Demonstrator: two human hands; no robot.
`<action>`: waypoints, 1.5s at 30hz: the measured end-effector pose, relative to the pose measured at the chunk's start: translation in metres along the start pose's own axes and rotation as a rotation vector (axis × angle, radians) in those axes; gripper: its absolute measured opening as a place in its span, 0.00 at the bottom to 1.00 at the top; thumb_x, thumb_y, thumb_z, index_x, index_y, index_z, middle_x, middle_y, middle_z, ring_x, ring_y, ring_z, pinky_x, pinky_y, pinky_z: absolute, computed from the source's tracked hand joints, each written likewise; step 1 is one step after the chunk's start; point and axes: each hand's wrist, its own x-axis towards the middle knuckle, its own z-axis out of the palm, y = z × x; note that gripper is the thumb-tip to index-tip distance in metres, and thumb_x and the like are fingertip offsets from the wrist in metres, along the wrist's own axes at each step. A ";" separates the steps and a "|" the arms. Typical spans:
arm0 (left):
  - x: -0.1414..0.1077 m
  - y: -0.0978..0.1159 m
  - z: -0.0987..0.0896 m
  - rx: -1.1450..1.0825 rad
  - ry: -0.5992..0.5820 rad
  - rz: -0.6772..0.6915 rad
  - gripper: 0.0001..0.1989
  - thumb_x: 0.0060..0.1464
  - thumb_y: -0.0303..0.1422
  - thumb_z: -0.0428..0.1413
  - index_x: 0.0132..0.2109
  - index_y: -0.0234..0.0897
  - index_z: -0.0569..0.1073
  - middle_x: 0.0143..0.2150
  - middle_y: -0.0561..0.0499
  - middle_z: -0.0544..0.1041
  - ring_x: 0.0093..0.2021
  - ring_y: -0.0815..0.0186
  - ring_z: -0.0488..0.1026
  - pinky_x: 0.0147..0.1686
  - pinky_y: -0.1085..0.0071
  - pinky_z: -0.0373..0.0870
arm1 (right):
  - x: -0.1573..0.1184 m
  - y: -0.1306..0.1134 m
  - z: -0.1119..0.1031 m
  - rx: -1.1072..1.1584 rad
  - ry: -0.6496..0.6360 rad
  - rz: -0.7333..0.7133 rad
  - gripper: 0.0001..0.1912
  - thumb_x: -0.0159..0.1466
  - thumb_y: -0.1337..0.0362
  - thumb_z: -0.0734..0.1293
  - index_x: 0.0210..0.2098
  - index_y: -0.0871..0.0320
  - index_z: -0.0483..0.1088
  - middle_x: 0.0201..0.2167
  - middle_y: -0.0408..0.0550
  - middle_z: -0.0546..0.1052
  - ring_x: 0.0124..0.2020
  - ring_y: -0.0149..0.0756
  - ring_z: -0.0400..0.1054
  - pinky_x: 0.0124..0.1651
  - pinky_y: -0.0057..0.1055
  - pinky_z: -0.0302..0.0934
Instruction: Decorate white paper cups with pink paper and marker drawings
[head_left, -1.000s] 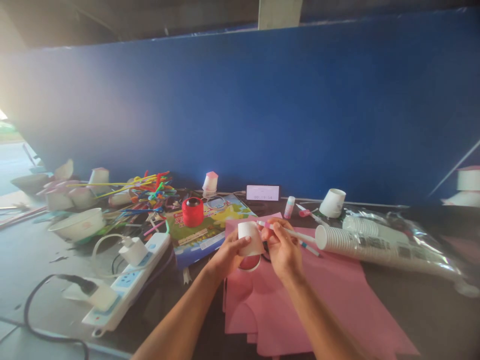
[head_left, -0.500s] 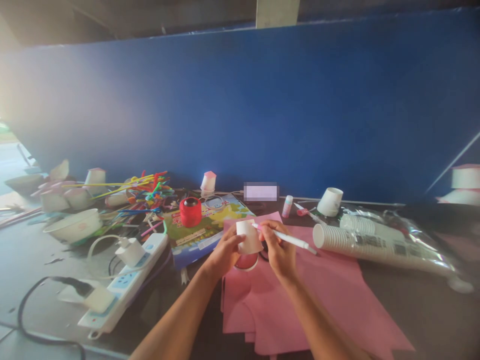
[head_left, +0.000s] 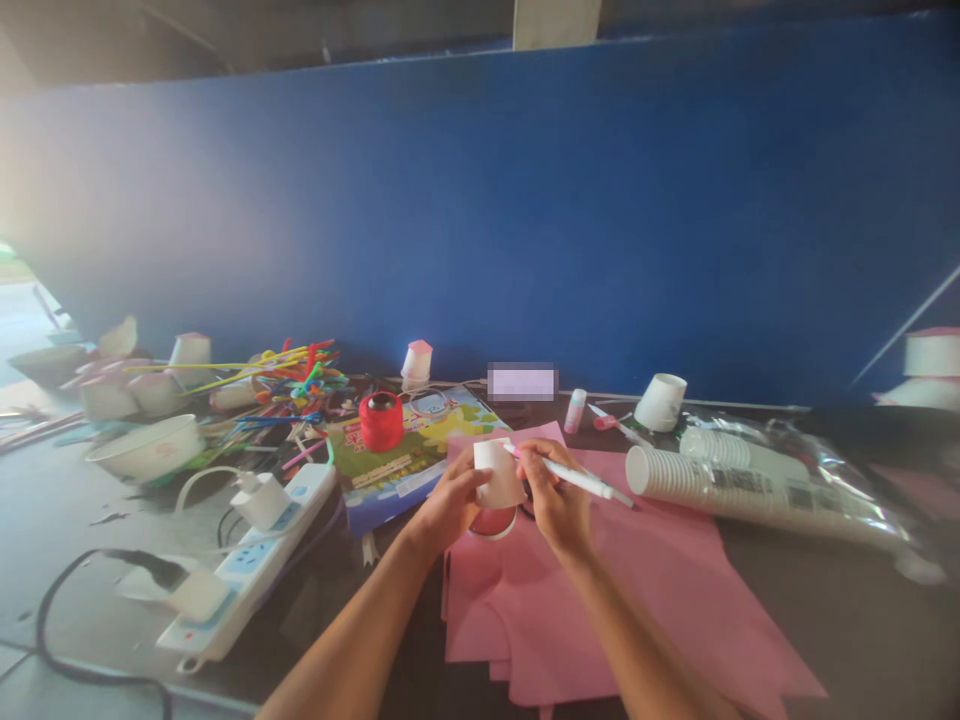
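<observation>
A white paper cup [head_left: 498,476] is gripped in my left hand [head_left: 454,502], tilted above the pink paper. My right hand [head_left: 555,500] pinches a white marker pen [head_left: 577,478] whose pink tip end meets the cup's right side near its upper edge. Just below the cup lies a round red thing with a pale rim [head_left: 493,522], partly covered by my left hand and the cup. Pink paper sheets [head_left: 637,590] spread out under and to the right of both hands.
Left of the hands are a picture book [head_left: 405,480], a red spool [head_left: 381,422], a power strip [head_left: 251,560], a bowl [head_left: 146,450] and colourful pipe cleaners [head_left: 300,375]. Stacked paper cups [head_left: 675,475], a glue stick [head_left: 575,411] and an upturned cup [head_left: 661,403] stand right. A blue wall [head_left: 480,220] rises behind.
Hardly anything differs. The cup and marker stay in my hands, with the marker's tip still at the cup's side; the view has shifted very slightly.
</observation>
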 end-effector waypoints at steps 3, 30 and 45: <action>0.000 0.000 0.000 0.001 -0.008 0.006 0.20 0.50 0.28 0.57 0.51 0.37 0.73 0.43 0.46 0.77 0.42 0.63 0.72 0.39 0.72 0.65 | 0.000 0.000 0.000 -0.016 -0.010 -0.012 0.09 0.64 0.59 0.62 0.34 0.56 0.71 0.23 0.42 0.72 0.21 0.29 0.63 0.25 0.27 0.57; 0.000 0.003 0.002 0.015 -0.024 -0.011 0.22 0.49 0.29 0.56 0.54 0.39 0.71 0.47 0.46 0.76 0.44 0.61 0.73 0.39 0.71 0.67 | 0.000 0.001 -0.002 0.047 -0.002 0.036 0.10 0.64 0.58 0.62 0.34 0.58 0.70 0.23 0.41 0.70 0.25 0.29 0.64 0.27 0.25 0.58; 0.002 0.008 -0.001 -0.035 0.071 0.022 0.19 0.48 0.29 0.58 0.50 0.36 0.72 0.43 0.47 0.77 0.41 0.63 0.74 0.35 0.74 0.68 | 0.006 -0.001 -0.005 0.015 0.099 0.024 0.11 0.64 0.58 0.61 0.36 0.58 0.70 0.27 0.43 0.73 0.29 0.32 0.68 0.32 0.27 0.63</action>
